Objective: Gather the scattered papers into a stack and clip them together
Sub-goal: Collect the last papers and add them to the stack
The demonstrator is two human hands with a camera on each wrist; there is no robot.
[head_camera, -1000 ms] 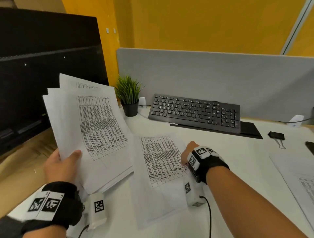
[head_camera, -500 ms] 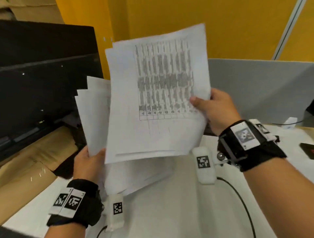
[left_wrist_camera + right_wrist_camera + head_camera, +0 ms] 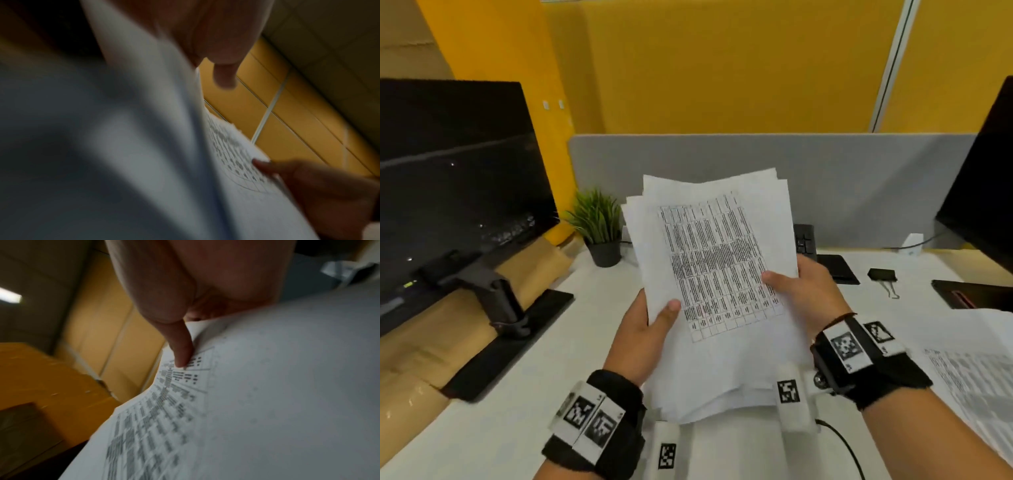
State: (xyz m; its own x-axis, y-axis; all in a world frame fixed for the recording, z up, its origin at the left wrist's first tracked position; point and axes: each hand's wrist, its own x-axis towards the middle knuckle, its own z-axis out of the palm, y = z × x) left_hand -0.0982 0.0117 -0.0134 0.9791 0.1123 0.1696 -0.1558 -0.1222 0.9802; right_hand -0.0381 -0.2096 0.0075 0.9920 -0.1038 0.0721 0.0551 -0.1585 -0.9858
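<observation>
A loose stack of printed papers (image 3: pixel 719 270) with dense tables is held upright above the white desk (image 3: pixel 558 342), sheets fanned unevenly at the top. My left hand (image 3: pixel 650 325) grips its left edge, thumb on the front sheet. My right hand (image 3: pixel 798 291) grips the right edge, thumb on the print. The left wrist view shows the papers (image 3: pixel 144 146) close up with my left thumb (image 3: pixel 224 78) on them. In the right wrist view my right thumb (image 3: pixel 180 350) presses the printed sheet (image 3: pixel 246 402). A black binder clip (image 3: pixel 882 274) lies on the desk at the right. Another printed sheet (image 3: pixel 976 383) lies flat at the lower right.
A dark monitor (image 3: pixel 455 192) on a stand fills the left. A small potted plant (image 3: pixel 599 229) stands behind the papers, with a keyboard (image 3: pixel 804 241) mostly hidden. A second monitor (image 3: pixel 983 192) and a dark flat object (image 3: pixel 972 293) sit at the right, a grey divider (image 3: pixel 842 185) behind.
My right hand lifted sheets off the desk and brought them onto the left hand's bundle. Both hands now hold one stack, lower and centred before me.
</observation>
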